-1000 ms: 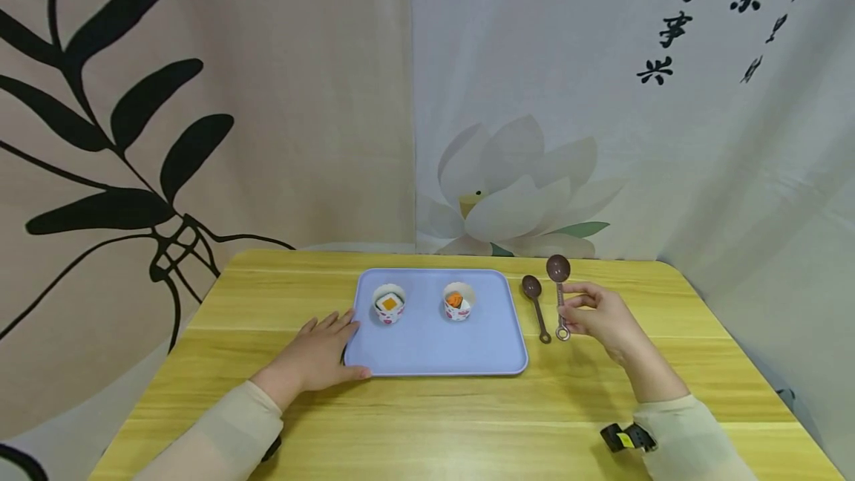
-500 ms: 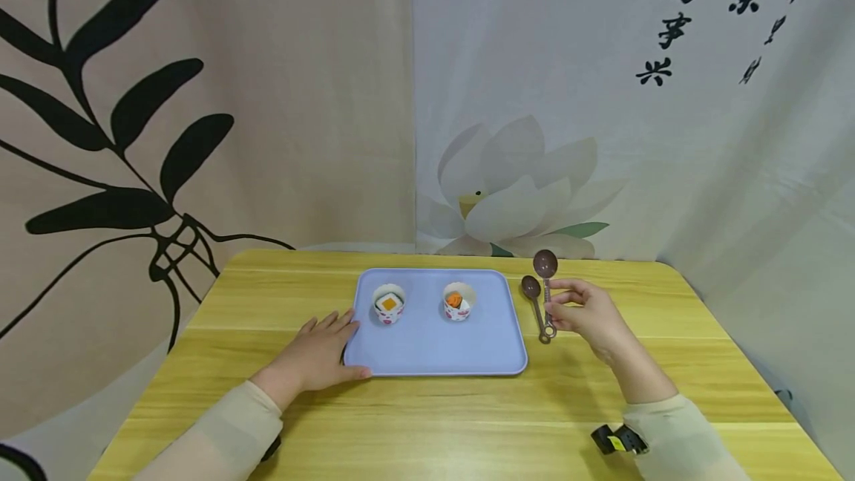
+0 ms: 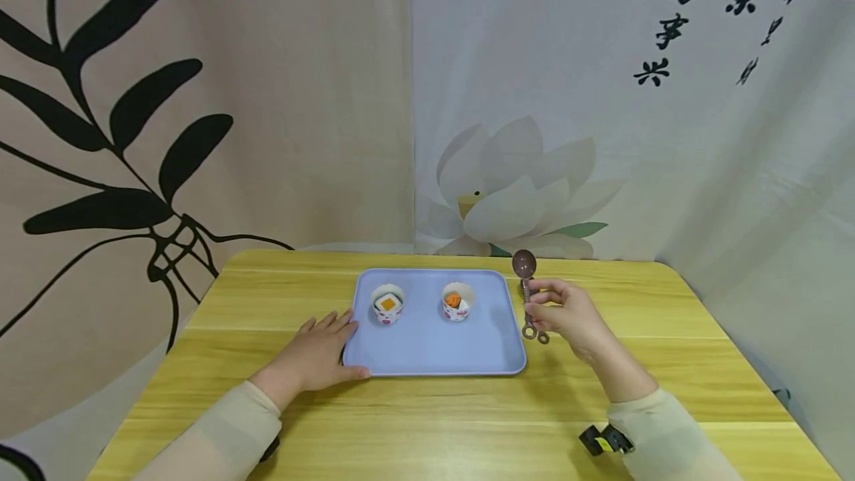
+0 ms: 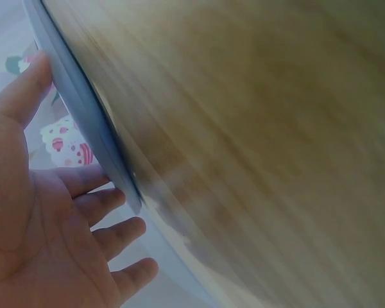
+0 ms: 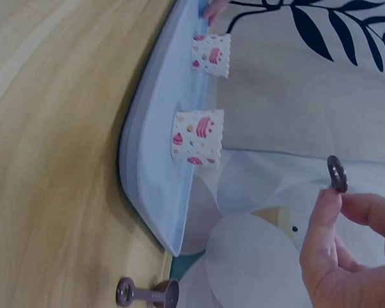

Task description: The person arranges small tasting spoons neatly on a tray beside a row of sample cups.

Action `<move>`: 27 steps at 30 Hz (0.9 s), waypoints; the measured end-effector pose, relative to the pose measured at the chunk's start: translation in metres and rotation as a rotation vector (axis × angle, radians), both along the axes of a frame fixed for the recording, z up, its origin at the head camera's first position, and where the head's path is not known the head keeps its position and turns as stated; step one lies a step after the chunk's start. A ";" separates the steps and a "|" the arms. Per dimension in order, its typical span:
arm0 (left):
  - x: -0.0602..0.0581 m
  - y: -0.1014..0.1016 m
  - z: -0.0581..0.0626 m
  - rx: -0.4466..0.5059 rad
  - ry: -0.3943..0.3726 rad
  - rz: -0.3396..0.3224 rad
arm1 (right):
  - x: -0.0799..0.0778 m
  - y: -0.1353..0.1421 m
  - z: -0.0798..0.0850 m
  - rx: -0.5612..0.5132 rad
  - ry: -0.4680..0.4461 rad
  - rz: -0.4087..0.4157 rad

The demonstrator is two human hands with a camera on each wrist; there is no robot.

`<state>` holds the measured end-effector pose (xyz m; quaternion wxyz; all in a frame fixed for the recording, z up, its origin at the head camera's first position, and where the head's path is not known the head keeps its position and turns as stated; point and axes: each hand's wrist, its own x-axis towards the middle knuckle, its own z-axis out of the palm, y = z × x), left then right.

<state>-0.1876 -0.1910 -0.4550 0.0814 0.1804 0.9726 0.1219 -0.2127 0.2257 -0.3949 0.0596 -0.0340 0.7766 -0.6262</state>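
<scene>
In the head view my right hand [image 3: 568, 318] pinches the handle of a brown measuring spoon [image 3: 524, 264], held above the table at the tray's right edge. The handle's ring end [image 5: 337, 174] pokes out past thumb and finger in the right wrist view. A second brown measuring spoon [image 5: 141, 293] lies on the table, mostly hidden behind the held one from above. My left hand [image 3: 314, 355] rests with outstretched fingers against the left edge of a light blue tray [image 3: 434, 351]. Two printed paper cups, a left one [image 3: 387, 315] and a right one [image 3: 457, 313], stand on the tray.
The left cup holds a white piece with an orange top [image 3: 388, 304]; the right has an orange piece [image 3: 453, 300] and something white. All stands on a wood-grain table [image 3: 427, 429], with printed curtains [image 3: 334, 95] behind its far edge.
My right hand has carried the measuring spoon leftward, over the second spoon and up to the tray's right edge. The left hand, tray and cups have stayed in place.
</scene>
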 end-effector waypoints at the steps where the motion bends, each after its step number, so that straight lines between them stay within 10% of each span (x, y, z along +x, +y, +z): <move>1: 0.000 0.000 0.000 -0.001 -0.001 0.000 | 0.000 -0.002 0.000 0.002 0.002 0.004; 27: 0.002 0.001 0.004 0.002 -0.010 -0.001 | -0.010 -0.040 -0.005 -0.040 -0.024 0.043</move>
